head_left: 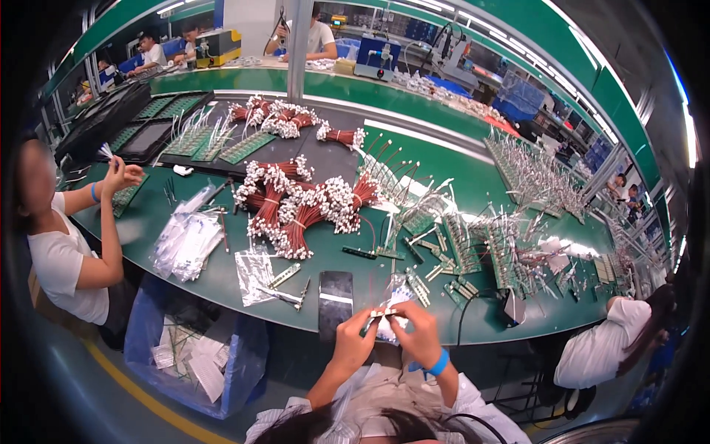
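Note:
Just over the table's front edge, my left hand (353,342) and my right hand (418,333) pinch a small circuit board strip (383,313) between thumbs and fingertips. Pale connector parts show on the strip; finer detail is too small to make out. Below the fingers lies a clear plastic bag with white pieces (387,331), partly covered by my hands. A dark phone-like slab (335,303) rests left of my left hand. Beyond my right hand is a narrow green board strip (418,287) with pale connectors.
Bundles of red-brown wires with white plugs (299,207) fill the middle. Wired green boards (462,244) crowd the right. White-filled plastic bags (188,237) lie left, above a blue bin (251,355). Co-workers sit left (63,244) and right (603,344).

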A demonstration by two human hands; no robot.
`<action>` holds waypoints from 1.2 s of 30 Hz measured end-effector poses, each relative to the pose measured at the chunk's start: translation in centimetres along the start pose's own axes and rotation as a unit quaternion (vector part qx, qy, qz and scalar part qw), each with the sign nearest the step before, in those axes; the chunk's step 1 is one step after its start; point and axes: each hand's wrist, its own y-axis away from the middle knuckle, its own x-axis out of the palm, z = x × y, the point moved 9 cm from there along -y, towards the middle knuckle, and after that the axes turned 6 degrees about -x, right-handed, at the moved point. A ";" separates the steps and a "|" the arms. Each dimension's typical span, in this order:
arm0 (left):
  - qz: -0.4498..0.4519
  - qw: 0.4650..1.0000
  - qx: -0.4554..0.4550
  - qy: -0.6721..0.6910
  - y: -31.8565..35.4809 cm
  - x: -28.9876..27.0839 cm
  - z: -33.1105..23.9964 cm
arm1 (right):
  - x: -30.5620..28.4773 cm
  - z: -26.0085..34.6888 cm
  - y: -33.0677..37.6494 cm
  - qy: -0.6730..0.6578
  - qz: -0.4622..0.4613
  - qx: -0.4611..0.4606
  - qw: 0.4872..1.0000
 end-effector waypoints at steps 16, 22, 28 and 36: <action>-0.041 0.996 0.028 -0.076 -2.2 1.9 -2.1 | -1.1 -1.8 -1.7 -0.010 -0.010 -0.046 0.999; -0.029 0.994 0.009 -0.101 -2.3 1.7 -1.7 | -0.3 -3.0 -2.2 -0.063 0.042 -0.049 0.996; -0.042 0.992 -0.004 -0.121 -1.4 1.4 -1.0 | 0.6 -4.4 -1.6 -0.128 0.051 -0.037 0.990; -0.019 0.993 -0.001 -0.113 -1.6 5.4 -1.2 | -2.5 -7.2 -0.2 -0.149 0.013 0.028 0.988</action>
